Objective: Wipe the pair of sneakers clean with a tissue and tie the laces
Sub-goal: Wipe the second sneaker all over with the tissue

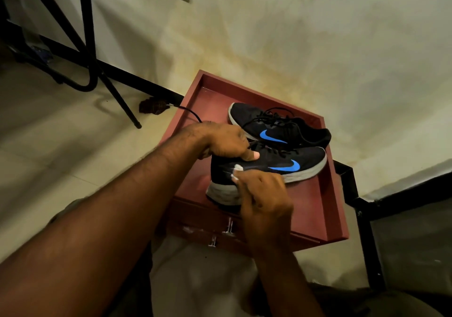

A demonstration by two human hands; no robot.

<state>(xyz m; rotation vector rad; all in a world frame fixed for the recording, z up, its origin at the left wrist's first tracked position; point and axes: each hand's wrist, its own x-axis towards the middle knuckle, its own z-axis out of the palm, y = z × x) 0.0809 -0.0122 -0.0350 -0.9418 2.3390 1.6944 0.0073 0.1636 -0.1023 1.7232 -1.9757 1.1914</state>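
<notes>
Head view, contents as seen:

Near sneaker (281, 164): black upper, blue swoosh, grey-white sole. It sits on the red desk (315, 209), heel toward you at the near left, toe pointing right.

Your left hand (221, 140): on top of the near sneaker at its collar. The fingers are curled down over the opening and the thumb presses against the side of the upper, so the hand grips the shoe.

Your right hand (263, 194): at the near side of the same sneaker, by the heel. The fingers are bunched around a white tissue (236, 170), which shows only as small white patches at the fingertips, touching the black side panel just above the sole.

Far sneaker (278, 127): same colours, lying just beyond the near one, close to the far rim of the desk top, toe pointing left. Its black laces (274, 116) lie loose over the tongue.

One black lace (193, 114) trails out leftward from under your left hand, past the desk's left rim.

Desk top: a raised rim all round; metal handles (228, 226) on its near face.

Surroundings: a stained pale wall (293, 35) behind, tiled floor (49, 145) at left, black metal legs (90, 48) at far left.
</notes>
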